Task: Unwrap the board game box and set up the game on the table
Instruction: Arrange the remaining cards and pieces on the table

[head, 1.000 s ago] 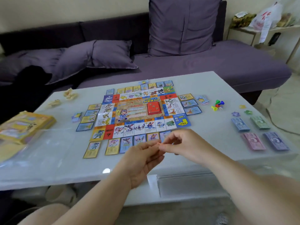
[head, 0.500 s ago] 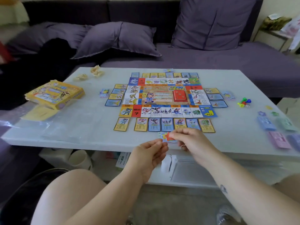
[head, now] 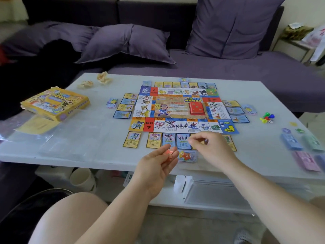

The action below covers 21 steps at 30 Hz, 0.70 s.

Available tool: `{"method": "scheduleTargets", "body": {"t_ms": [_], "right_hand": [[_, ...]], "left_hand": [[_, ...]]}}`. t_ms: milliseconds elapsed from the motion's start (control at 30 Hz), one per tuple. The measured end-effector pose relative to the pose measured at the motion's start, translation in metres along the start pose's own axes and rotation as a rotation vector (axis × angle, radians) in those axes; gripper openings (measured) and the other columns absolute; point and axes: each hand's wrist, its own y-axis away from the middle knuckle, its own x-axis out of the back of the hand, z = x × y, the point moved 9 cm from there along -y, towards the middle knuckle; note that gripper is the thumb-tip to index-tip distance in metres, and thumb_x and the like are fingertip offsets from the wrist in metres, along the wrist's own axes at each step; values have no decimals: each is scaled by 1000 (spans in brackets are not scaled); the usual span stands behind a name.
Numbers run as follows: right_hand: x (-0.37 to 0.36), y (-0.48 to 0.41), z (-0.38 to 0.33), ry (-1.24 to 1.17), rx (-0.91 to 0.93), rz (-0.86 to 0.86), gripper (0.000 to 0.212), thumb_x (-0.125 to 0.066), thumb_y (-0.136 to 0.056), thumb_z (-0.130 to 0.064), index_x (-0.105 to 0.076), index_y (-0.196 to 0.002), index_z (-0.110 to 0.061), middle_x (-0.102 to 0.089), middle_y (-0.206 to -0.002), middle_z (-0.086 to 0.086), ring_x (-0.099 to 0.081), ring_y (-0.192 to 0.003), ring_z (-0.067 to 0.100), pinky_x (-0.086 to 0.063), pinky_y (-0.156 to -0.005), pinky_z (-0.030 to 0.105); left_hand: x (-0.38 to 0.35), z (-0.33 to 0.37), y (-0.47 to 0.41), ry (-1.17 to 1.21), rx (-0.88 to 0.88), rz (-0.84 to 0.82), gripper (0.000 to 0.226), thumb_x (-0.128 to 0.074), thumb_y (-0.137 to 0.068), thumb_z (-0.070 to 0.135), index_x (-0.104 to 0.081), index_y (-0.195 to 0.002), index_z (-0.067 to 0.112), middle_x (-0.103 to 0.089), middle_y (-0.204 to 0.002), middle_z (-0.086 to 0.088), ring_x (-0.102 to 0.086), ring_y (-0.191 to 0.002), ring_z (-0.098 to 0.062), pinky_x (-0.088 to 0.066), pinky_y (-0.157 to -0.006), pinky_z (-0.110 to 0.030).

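From here the right hand hides part of the near row of bordered picture cards. Whether its pinched fingertips hold anything is too blurred to tell. The small orange piece in the left hand is smeared shapeless. The pastel paper-money stacks blur off the right edge.

Bare surface lies open at the near left, between the yellow box and the board (only clear wrap spreads there). Cards ring the board on every side. Pawns and money stacks crowd the right edge; a free patch lies between those stacks and the near cards.
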Motion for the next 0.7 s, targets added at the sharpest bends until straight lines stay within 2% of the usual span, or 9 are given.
{"method": "scheduleTargets", "body": {"t_ms": [33,133,200,267,367,500,600,700], "right_hand": [[-4,3,-4,-48,-10,-81,10,-64,-87,-31,-72,-91,-26,-67,-86,-17,-58,-79,-7,-41,-68,7],[-13,10,-10,-141,-36,-262,14,-67,-82,-40,-74,-83,-28,-70,-77,-15,-60,-72,-8,-45,-74,18],[-10,8,-7,-179,-62,-292,17,-71,-78,-41,-74,-84,-25,-72,-80,-10,-64,-76,-1,-49,-78,22],[0,3,-1,-211,-79,-287,15,-72,-79,-37,-75,-85,-25,-73,-83,-10,-65,-76,-1,-49,-79,21],[20,-7,9,-249,-92,-210,9,-72,-82,-27,-75,-88,-22,-72,-83,-10,-62,-77,0,-47,-80,18],[49,-30,30,-334,-110,-123,5,-67,-86,-22,-72,-87,-23,-68,-73,-13,-57,-62,-9,-42,-61,10],[87,-57,67,-417,-182,49,9,-63,-89,-21,-71,-94,-20,-67,-76,-12,-54,-54,-12,-39,-53,5],[135,-90,110,-277,-198,217,17,-60,-91,-14,-71,-102,-9,-69,-87,-4,-54,-59,-8,-34,-50,-1]], "left_hand": [[-5,-1,0,-10,-3,-24,26,-43,-94,-6,-57,-115,1,-69,-101,-15,-70,-82,-18,-59,-73,-27],[-23,-4,-2,-62,-5,-84,21,-47,-94,-4,-59,-109,5,-71,-90,-15,-70,-74,-17,-59,-69,-25],[-35,-5,-6,-116,-4,-98,18,-50,-92,-2,-62,-103,6,-72,-85,-13,-69,-71,-15,-59,-69,-24],[-47,-6,-14,-159,4,-104,15,-52,-92,0,-64,-98,5,-73,-80,-10,-69,-66,-13,-58,-67,-22],[-68,-10,-28,-200,38,-123,15,-50,-93,0,-65,-94,4,-71,-70,-6,-68,-59,-9,-56,-59,-18],[-106,-14,-53,-217,47,-153,15,-50,-94,3,-65,-97,3,-72,-72,-6,-68,-61,-8,-56,-57,-17],[-135,-12,-76,-189,34,-152,13,-52,-94,5,-63,-99,2,-72,-71,-5,-68,-60,-8,-56,-56,-18],[-157,-11,-100,-135,44,-128,13,-53,-94,8,-63,-100,2,-71,-75,-7,-68,-62,-11,-58,-59,-22]]}}
